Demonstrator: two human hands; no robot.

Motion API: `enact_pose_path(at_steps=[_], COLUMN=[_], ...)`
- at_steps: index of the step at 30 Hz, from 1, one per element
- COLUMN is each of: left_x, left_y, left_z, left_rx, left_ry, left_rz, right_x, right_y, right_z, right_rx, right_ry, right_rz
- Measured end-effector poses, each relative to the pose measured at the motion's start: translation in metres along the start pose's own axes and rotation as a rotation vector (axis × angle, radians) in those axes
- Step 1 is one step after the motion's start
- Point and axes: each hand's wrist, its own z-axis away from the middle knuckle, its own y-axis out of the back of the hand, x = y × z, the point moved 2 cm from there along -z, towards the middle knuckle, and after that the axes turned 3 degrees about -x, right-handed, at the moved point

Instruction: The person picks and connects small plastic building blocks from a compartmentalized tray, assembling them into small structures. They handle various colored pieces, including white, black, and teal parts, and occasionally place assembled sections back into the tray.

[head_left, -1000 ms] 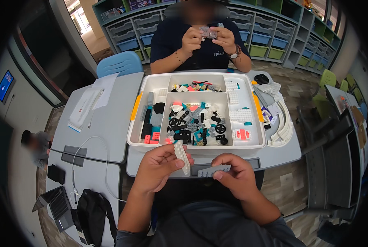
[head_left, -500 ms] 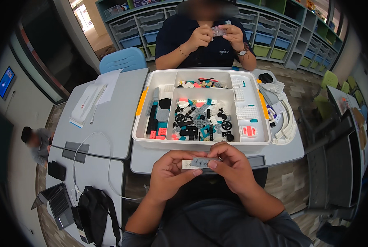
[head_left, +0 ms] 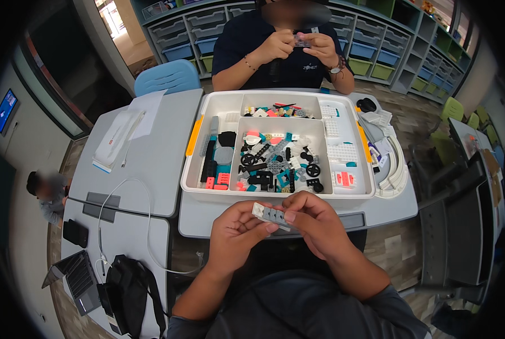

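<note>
Between my two hands is a small assembly of building bricks [head_left: 270,214], white at its left end with grey pieces along the top. My left hand [head_left: 235,229] grips its left end between thumb and fingers. At the right end, my right hand [head_left: 311,222] pinches it, the thumb pressed on the grey part. Both hands are just in front of a white sorting tray [head_left: 292,197], lower than its near wall. Loose bricks, beams and black wheels [head_left: 313,170] lie in the tray's middle compartment. The underside of the assembly is mostly hidden.
Across the table a person [head_left: 275,56] holds a small greyish piece. White curved tracks [head_left: 396,169] lie right of the tray. On the left stand a laptop [head_left: 83,282], a black bag [head_left: 131,294] and a white cable [head_left: 150,220]. A blue chair [head_left: 167,77] is at far left.
The brick assembly has tilted, its right end now lower and its side turned more into view. My hands have shifted slightly around it. The person opposite has lowered their piece a little.
</note>
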Motion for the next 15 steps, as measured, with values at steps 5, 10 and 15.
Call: enact_pose_path(at_steps=[5,10,15], left_x=[0.005,0.008,0.008], left_y=[-0.013,-0.024,-0.023], left_z=[-0.001,-0.002,-0.002], left_rx=[0.073,0.057,0.069], left_ry=[0.038,0.053,0.094], left_rz=[0.049,0.093,0.087], right_x=[-0.001,-0.003,-0.001], right_y=[-0.001,-0.002,0.0], right_z=[0.001,0.005,0.005], right_rx=[-0.001,-0.006,-0.022], right_ry=[-0.137,-0.032,-0.04], right_rz=[-0.181,-0.086,-0.133])
